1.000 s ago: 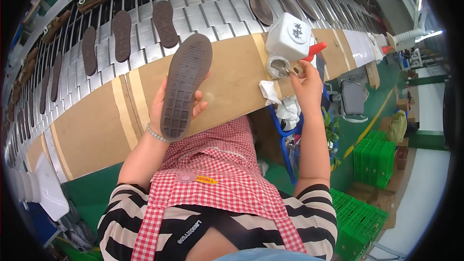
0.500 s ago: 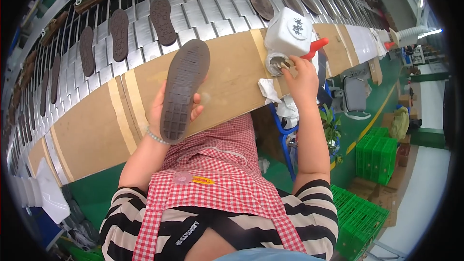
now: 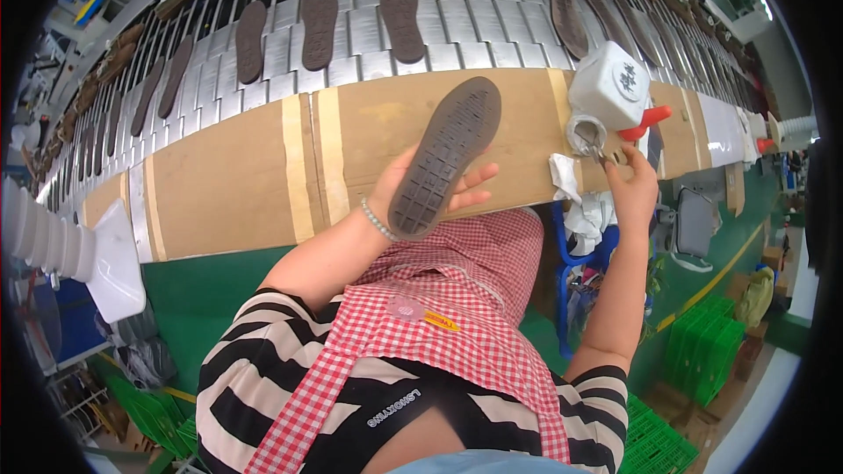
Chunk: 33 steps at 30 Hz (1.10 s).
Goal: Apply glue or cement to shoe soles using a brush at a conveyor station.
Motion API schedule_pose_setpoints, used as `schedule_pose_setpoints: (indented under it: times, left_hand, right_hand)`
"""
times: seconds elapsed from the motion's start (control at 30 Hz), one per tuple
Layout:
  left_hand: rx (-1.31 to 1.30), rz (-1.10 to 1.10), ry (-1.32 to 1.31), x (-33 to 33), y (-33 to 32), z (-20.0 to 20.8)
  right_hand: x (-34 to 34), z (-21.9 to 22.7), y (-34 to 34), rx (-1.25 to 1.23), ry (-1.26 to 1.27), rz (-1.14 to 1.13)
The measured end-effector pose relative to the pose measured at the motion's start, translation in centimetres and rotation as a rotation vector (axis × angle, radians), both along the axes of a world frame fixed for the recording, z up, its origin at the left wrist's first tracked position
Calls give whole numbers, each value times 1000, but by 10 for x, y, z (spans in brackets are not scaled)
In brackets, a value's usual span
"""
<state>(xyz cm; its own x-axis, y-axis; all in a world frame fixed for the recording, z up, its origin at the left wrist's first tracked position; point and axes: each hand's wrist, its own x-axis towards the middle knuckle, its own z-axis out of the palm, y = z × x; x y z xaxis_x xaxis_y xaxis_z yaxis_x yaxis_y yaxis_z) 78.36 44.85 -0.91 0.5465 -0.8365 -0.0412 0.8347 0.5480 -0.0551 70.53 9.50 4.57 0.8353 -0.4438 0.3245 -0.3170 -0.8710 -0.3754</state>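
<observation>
The shoe sole lay tread-up across the open palm of the left hand, raised above the near edge of the brown bench. The fingers were spread beneath it rather than closed, so the sole rested more than it was gripped. A tilt of the wrist could have let it slide off toward the apron or the floor. Its long toe end reached well past the palm, which would have made it tip easily.

The right hand was off to the side at a small round tin, fingertips pinched on a thin tool; whether it was a brush I could not tell. The tin stood touching a white jug with a red handle, close to the bench edge. A careless pull there could have knocked the tin over or dripped onto the rag just beside it.

Beyond the bench, other soles lay in rows on the metal slat conveyor, well apart from both hands.
</observation>
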Motion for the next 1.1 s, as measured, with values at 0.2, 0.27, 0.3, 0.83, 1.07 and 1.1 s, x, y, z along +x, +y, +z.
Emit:
schedule_pose_setpoints:
  times: [0.2, 0.27, 0.3, 0.83, 1.07, 1.1]
  left_hand:
    - [35, -47, -52, -11, 0, 7]
    - [66, -58, -90, -21, 0, 14]
    - [68, -75, -87, -24, -2, 18]
    - [-75, -113, -10, -34, -6, 14]
    - [-87, -109, 10, -30, -10, 6]
    - [-41, -104, 5, -30, -11, 8]
  right_hand:
    - [-13, 50, 57, 575, -354, 273]
    - [-14, 70, 89, 380, -341, 463]
    - [-17, 81, 107, 282, -327, 521]
    - [-17, 59, 173, 83, -185, 873]
    - [-29, 50, 186, 105, -141, 1012]
    - [-30, 52, 188, 111, -114, 1017]
